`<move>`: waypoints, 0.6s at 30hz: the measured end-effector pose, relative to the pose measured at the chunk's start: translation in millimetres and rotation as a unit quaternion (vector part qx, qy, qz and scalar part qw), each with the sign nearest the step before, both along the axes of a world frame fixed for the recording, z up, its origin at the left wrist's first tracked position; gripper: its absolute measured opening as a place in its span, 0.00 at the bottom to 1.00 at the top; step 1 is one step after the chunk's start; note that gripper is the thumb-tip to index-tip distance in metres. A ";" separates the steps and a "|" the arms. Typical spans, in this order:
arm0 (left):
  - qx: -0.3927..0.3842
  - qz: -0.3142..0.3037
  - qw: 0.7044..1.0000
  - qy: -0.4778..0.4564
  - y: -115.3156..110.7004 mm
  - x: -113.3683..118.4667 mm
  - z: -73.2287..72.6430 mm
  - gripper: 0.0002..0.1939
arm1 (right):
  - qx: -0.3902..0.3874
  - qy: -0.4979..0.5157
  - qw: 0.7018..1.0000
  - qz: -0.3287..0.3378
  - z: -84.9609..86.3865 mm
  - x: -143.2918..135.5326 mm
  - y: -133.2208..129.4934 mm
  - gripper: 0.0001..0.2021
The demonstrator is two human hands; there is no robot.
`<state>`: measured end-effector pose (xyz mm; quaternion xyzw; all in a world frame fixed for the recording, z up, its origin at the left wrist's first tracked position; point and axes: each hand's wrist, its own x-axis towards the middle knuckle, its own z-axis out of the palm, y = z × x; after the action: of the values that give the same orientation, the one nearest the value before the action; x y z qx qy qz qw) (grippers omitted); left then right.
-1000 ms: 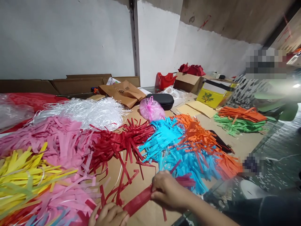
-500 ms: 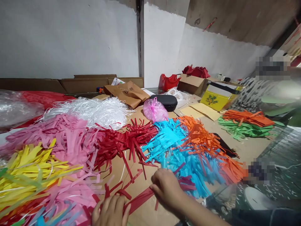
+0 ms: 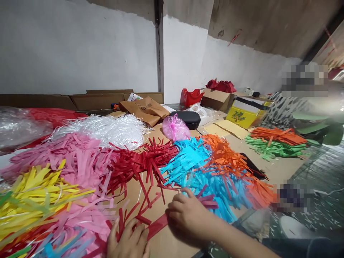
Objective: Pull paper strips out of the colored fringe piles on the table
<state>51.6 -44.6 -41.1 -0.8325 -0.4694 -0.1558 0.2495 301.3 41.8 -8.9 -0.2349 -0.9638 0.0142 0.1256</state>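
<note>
L hand [image 3: 129, 242] cut off by bottom edge, wrist out of frame | R hand [image 3: 188, 218] covers mid part of red paper strip [image 3: 157, 225], grip unclear | pixelated patches top R & lower R, unreadable | green blurred shape [image 3: 317, 125] at R edge, can't ID | clear plastic [image 3: 18, 125] cut by L edge

A white-painted wall [image 3: 80, 46] runs across the far side, its upper part bare grey-brown plaster [image 3: 268, 25] toward the right. A dark vertical seam [image 3: 159, 46] splits the wall near the middle, where the right portion steps forward. Flattened brown cardboard [image 3: 88, 100] leans along the foot of the wall on the left. The counter [image 3: 279, 165] is covered in brown paper, and its near right edge shows a glass top [image 3: 317, 179]. The light is even and soft.
</note>
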 end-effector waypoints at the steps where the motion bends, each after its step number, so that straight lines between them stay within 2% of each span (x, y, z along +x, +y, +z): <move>1: -0.002 0.001 1.000 0.003 0.5 0.6 1.3 0.13 | 0.026 -0.016 0.999 0.014 3.1 -0.9 0.4 0.08; 4: -0.030 0.011 0.999 0.000 1.5 2.0 3.9 0.13 | 0.076 -0.048 0.994 0.059 3.7 -11.6 2.7 0.13; 6: -0.049 0.019 0.999 -0.007 1.6 1.7 2.9 0.13 | 0.084 -0.048 0.993 0.067 -2.0 -22.1 4.2 0.12; 9: -0.062 0.033 0.998 -0.006 0.8 -0.7 -1.7 0.15 | 0.053 -0.020 0.997 0.046 -12.1 -36.4 3.4 0.07; 11: -0.057 0.034 0.998 -0.012 0.3 -2.2 -4.1 0.17 | 0.012 0.003 0.999 0.043 -16.3 -43.0 0.4 0.12; 13: -0.055 0.035 0.997 -0.042 0.3 -3.1 -4.3 0.16 | 0.004 0.018 0.999 0.045 -18.7 -46.3 -3.3 0.18; 16: -0.057 0.034 0.994 -0.082 1.3 -5.1 -2.7 0.11 | 0.048 0.018 0.998 0.026 -22.5 -42.5 -6.1 0.09; 18: -0.035 0.002 0.997 -0.070 1.9 -8.5 -3.6 0.12 | 0.056 0.018 0.998 0.004 -25.6 -33.9 -4.7 0.08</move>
<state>43.1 -42.6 -44.6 -0.8269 -0.4926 -0.1969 0.1868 267.4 37.1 -34.5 -0.2230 -0.9617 -0.0347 0.1553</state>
